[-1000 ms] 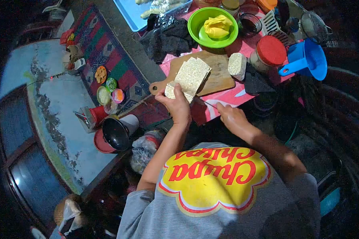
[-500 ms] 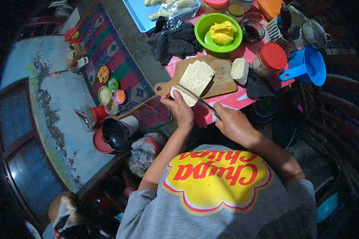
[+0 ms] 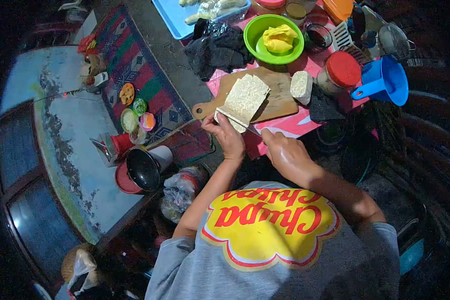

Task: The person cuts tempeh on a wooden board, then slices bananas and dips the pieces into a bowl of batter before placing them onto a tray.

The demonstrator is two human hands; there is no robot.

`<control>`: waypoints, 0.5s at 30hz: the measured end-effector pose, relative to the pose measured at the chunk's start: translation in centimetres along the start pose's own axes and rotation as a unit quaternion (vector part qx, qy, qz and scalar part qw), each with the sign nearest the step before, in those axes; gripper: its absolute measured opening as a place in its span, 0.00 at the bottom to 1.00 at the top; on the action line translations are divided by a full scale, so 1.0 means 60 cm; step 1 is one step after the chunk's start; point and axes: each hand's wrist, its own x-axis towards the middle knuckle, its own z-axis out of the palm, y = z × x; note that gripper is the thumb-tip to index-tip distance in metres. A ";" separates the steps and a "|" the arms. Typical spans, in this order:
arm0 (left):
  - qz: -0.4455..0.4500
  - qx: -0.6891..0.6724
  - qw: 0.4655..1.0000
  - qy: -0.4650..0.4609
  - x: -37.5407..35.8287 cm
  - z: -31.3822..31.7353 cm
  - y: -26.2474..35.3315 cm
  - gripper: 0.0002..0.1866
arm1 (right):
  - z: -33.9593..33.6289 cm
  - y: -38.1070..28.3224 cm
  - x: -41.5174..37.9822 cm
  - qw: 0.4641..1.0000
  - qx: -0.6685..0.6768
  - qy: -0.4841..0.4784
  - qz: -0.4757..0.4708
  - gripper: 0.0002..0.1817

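Note:
A pale, speckled block (image 3: 247, 96), cut into thin slices, lies on a wooden cutting board (image 3: 280, 95). My left hand (image 3: 230, 139) grips the block's near end, thumb on top and fingers at its left edge. In my right hand (image 3: 286, 154) is the handle of a knife (image 3: 253, 130); its blade lies across the near end of the block, beside my left thumb. A second pale block (image 3: 301, 87) stands at the board's right edge.
Behind the board are a green bowl (image 3: 273, 56) with a yellow bag and a black cloth (image 3: 220, 52). A red-lidded jar (image 3: 343, 70) and a blue jug (image 3: 385, 82) stand right. A blue tray (image 3: 177, 22) is at the back; a black pan (image 3: 143, 169) is left.
The knife and my right hand have moved slightly left and toward me, so the blade lies nearer the block's near end. My left hand has barely moved.

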 end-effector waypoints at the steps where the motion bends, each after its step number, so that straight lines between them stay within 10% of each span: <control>1: 0.001 -0.010 1.000 0.001 0.000 0.000 -0.003 0.14 | 0.002 0.001 0.002 1.000 -0.003 0.005 -0.006 0.11; 15: 0.011 0.030 1.000 -0.002 0.000 -0.001 0.002 0.16 | 0.011 0.002 0.010 0.999 -0.043 0.025 -0.021 0.13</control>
